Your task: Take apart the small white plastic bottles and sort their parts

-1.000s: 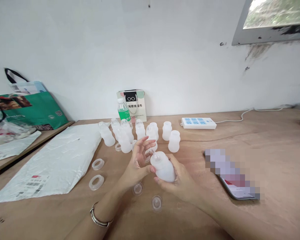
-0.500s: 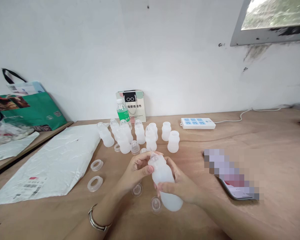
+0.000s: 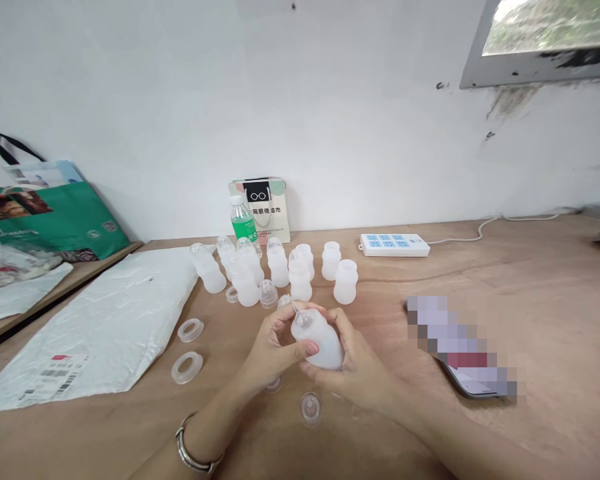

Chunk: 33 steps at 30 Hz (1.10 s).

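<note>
Mailer (image 3: 105,320): crinkled white plastic, flat, well left of the left fingers.
Collars (image 3: 185,379): two smooth translucent rings, left of the left fingers, laid apart, perhaps for easy picking.
Capped bottles (image 3: 247,291): frosted, waisted, topped with clear domes; clustered beyond the left fingertips, probably to save space.
Left hand (image 3: 280,345): thumb pressed against the near side of the held bottle (image 3: 325,345), other fingers curled round its top beside the clear teat (image 3: 304,319), apparently to steady that end.
Loose teat (image 3: 311,408): glossy round disc with a raised centre, on the near side of both hands' fingers.
Held bottle: milky, rounded, between both sets of fingers; tilted teat-end leftward, likely so the left fingers can work there.
Open bottles (image 3: 346,287): same frosted shape, upright, beyond the right fingers.
Right hand (image 3: 355,360): fingers wrapped round the bottle's body, seemingly bearing its weight.
Power strip (image 3: 394,252): hard white plastic, beyond the right fingers.
Phone (image 3: 480,383): flat dark slab, right of the right fingers.
</note>
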Available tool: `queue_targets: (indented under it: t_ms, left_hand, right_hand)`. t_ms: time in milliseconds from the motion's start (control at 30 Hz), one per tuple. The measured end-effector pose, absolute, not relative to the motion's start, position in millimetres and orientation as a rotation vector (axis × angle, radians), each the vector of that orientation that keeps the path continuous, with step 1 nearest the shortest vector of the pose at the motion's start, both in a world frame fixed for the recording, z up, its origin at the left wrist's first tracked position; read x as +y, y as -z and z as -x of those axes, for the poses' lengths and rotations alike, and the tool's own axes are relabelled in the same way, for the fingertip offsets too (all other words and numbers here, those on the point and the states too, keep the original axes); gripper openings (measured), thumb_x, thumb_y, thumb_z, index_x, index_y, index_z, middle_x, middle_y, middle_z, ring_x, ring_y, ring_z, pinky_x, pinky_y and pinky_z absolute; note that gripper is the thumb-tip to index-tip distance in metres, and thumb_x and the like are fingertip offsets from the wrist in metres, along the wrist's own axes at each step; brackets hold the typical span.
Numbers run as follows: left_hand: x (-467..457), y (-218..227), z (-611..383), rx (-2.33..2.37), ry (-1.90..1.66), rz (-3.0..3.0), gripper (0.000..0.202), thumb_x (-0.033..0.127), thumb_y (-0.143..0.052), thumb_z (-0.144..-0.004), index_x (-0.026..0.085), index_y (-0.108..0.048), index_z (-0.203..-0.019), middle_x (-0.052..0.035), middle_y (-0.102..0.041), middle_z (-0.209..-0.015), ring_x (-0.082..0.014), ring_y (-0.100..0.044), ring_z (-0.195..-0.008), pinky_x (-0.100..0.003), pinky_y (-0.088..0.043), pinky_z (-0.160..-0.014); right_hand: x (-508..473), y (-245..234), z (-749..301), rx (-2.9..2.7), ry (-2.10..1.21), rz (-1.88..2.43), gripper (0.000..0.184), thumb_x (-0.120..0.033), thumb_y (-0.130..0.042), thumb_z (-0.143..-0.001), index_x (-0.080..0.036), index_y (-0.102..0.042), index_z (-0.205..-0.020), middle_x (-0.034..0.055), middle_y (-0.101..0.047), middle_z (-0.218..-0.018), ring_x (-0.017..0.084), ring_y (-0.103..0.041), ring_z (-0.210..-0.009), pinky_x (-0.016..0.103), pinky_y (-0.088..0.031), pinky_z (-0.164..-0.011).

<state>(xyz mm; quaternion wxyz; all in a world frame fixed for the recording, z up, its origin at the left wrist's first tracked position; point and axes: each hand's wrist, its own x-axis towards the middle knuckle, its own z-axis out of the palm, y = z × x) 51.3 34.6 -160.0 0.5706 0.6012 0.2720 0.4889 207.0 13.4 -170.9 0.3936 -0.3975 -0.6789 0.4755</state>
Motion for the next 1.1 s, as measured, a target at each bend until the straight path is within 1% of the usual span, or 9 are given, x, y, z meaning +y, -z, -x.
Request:
queue_targets:
  t_ms: [133, 267, 367, 433, 600, 700, 800, 1000, 1100]
  left_hand:
    - [33.3, 158.5, -48.8, 0.605, -1.114, -1.409, 0.046, 0.046, -0.078, -0.062, 0.018, -0.068, -0.097, -0.0061, -0.064, -0.088, -0.0164, -0.056, -0.074, -0.025, -0.046, -0.066]
    - [30.7, 159.4, -45.5, 0.567, -1.064, -1.377, 0.052, 0.048, -0.074, -0.068, 0.02, -0.064, -0.111, -0.0081, -0.066, -0.095, -0.0208, -0.06, -0.084, -0.029, -0.049, -0.071]
    - [30.2, 162.8, -45.4, 0.539, -1.07, -1.334, 0.053, 0.045, -0.071, -0.073, 0.024, -0.057, -0.12, -0.0099, -0.064, -0.109, -0.0241, -0.06, -0.094, -0.033, -0.05, -0.076]
    - [31.8, 165.9, -46.5, 0.567, -1.082, -1.342, 0.053, 0.046, -0.071, -0.073, 0.024, -0.056, -0.119, -0.0108, -0.063, -0.112, -0.0242, -0.06, -0.095, -0.033, -0.051, -0.077]
    - [37.6, 168.7, -48.3, 0.681, -1.131, -1.35, 0.055, 0.053, -0.076, -0.062, 0.019, -0.064, -0.103, -0.0091, -0.065, -0.102, -0.0185, -0.059, -0.081, -0.027, -0.049, -0.067]
    - [38.1, 165.8, -46.8, 0.705, -1.123, -1.336, 0.054, 0.053, -0.076, -0.063, 0.018, -0.067, -0.103, -0.0078, -0.066, -0.092, -0.0183, -0.059, -0.078, -0.028, -0.048, -0.067]
    - [37.2, 163.7, -43.9, 0.681, -1.107, -1.351, 0.053, 0.052, -0.073, -0.067, 0.017, -0.067, -0.107, -0.0085, -0.066, -0.092, -0.0203, -0.06, -0.08, -0.029, -0.048, -0.069]
    - [36.8, 163.5, -38.3, 0.568, -1.041, -1.316, 0.058, 0.052, -0.068, -0.072, 0.016, -0.062, -0.117, -0.0121, -0.066, -0.104, -0.0252, -0.062, -0.088, -0.029, -0.047, -0.066]
    - [40.7, 160.1, -34.0, 0.568, -0.994, -1.349, 0.058, 0.054, -0.063, -0.076, 0.017, -0.06, -0.121, -0.0136, -0.065, -0.112, -0.0282, -0.061, -0.096, -0.03, -0.048, -0.067]
  right_hand:
    - [13.8, 168.8, -207.2, -1.643, -1.379, 0.936, 0.049, -0.024, -0.072, -0.068, -0.023, -0.044, -0.108, 0.0041, -0.062, -0.104, 0.02, -0.061, -0.092, 0.033, -0.051, -0.072]
    - [14.6, 168.7, -206.2, -1.544, -1.626, 0.747, 0.054, -0.023, -0.07, -0.068, -0.024, -0.047, -0.116, 0.0034, -0.06, -0.111, 0.019, -0.061, -0.097, 0.031, -0.053, -0.075]
    - [14.3, 169.2, -205.4, -1.561, -1.567, 0.817, 0.052, -0.024, -0.069, -0.072, -0.024, -0.047, -0.12, 0.0033, -0.063, -0.107, 0.019, -0.063, -0.093, 0.032, -0.053, -0.075]
    - [14.2, 168.2, -205.3, -1.598, -1.448, 0.908, 0.051, -0.026, -0.068, -0.074, -0.024, -0.047, -0.121, 0.0034, -0.065, -0.103, 0.019, -0.064, -0.09, 0.034, -0.052, -0.076]
    - [15.7, 162.6, -205.3, -1.644, -1.301, 1.021, 0.048, -0.025, -0.07, -0.073, -0.022, -0.049, -0.116, 0.0041, -0.066, -0.103, 0.02, -0.063, -0.089, 0.034, -0.052, -0.074]
    - [17.3, 161.1, -204.9, -1.639, -1.355, 0.998, 0.051, -0.026, -0.07, -0.072, -0.023, -0.05, -0.119, 0.004, -0.065, -0.104, 0.02, -0.063, -0.091, 0.034, -0.052, -0.075]
    - [19.2, 160.1, -203.9, -1.595, -1.466, 0.902, 0.052, -0.024, -0.07, -0.072, -0.024, -0.05, -0.12, 0.0033, -0.064, -0.107, 0.019, -0.062, -0.091, 0.031, -0.052, -0.074]
    - [24.8, 153.2, -201.2, -1.508, -1.777, 0.709, 0.048, -0.023, -0.071, -0.068, -0.023, -0.051, -0.112, -0.0046, -0.06, -0.075, 0.011, -0.057, -0.062, 0.023, -0.046, -0.056]
    - [26.8, 150.7, -202.0, -1.464, -1.8, 0.71, 0.048, -0.025, -0.073, -0.067, -0.022, -0.051, -0.109, -0.0058, -0.057, -0.071, 0.01, -0.055, -0.059, 0.022, -0.045, -0.054]
